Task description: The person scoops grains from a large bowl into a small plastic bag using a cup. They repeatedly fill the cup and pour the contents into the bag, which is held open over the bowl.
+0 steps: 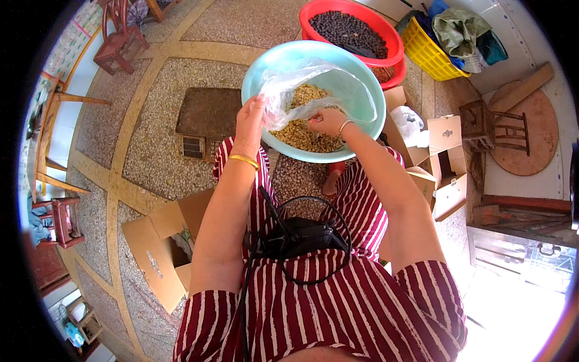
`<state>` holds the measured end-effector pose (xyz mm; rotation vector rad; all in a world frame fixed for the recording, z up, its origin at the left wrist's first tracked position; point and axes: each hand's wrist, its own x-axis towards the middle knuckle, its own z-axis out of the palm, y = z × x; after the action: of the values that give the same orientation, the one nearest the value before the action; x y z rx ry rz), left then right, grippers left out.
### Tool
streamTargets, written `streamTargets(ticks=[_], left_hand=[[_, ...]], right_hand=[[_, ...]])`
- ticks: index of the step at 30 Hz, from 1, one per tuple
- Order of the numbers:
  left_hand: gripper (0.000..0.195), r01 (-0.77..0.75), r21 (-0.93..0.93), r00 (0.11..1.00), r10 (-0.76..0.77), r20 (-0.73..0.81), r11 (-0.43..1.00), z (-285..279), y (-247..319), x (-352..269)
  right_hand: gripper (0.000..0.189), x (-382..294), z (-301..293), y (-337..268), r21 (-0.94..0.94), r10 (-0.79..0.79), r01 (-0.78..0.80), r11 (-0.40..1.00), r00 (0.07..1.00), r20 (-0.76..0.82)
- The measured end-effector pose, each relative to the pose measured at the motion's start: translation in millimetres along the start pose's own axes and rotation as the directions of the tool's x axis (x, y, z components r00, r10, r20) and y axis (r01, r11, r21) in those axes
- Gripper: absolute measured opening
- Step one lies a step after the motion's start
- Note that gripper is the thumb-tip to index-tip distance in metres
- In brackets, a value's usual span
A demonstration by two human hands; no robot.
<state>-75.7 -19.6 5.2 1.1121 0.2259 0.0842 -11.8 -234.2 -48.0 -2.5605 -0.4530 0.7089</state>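
A large pale blue plastic basin (pixel 253 68) sits before me, around the level of my knees. Small yellowish-tan pieces, like dried kernels or chopped bits (pixel 312 94), cover its bottom. My left hand (pixel 251 118), at the basin's left rim, grips the gathered edge of a clear plastic bag (pixel 289 79). The bag's mouth spreads wide over the pieces and towards the right wall. My right hand (pixel 329 121) is inside the basin, low over the pieces and close to the bag's near edge. Its fingers are curled, and what they hold is hidden.
Red basins (pixel 307 31), the upper one with dark round pieces (pixel 348 34), stand behind. A platform scale (pixel 208 113) lies left of the blue basin. Open cardboard boxes flank me, left (pixel 154 258) and right (pixel 448 190). A yellow basket (pixel 420 50) stands far right.
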Motion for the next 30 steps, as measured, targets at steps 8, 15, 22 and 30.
streamTargets(ticks=[8,15,22,30], left_hand=[[0.038,0.024,-0.004,1.0,-0.024,-0.019,1.0,-8.3,-7.7,7.2],[0.042,-0.008,0.028,1.0,0.008,0.011,1.0,-13.5,-9.2,9.0],[0.041,0.002,-0.001,0.999,-0.002,0.048,1.0,-13.2,-12.6,8.6],[0.035,-0.029,-0.025,0.999,0.03,0.016,0.999,-10.6,-7.2,4.1]], right_hand=[[0.034,-34.6,-40.0,12.0,0.699,0.051,-0.157,0.697,0.984,0.17],[0.032,-40.7,-78.2,5.1,0.82,0.051,-0.086,0.566,0.996,0.069],[0.035,-2.9,-65.2,-7.6,0.264,0.081,0.096,0.96,0.806,-0.587],[0.027,4.8,-52.2,-28.4,-0.451,-0.314,-0.037,0.892,0.667,-0.676]])
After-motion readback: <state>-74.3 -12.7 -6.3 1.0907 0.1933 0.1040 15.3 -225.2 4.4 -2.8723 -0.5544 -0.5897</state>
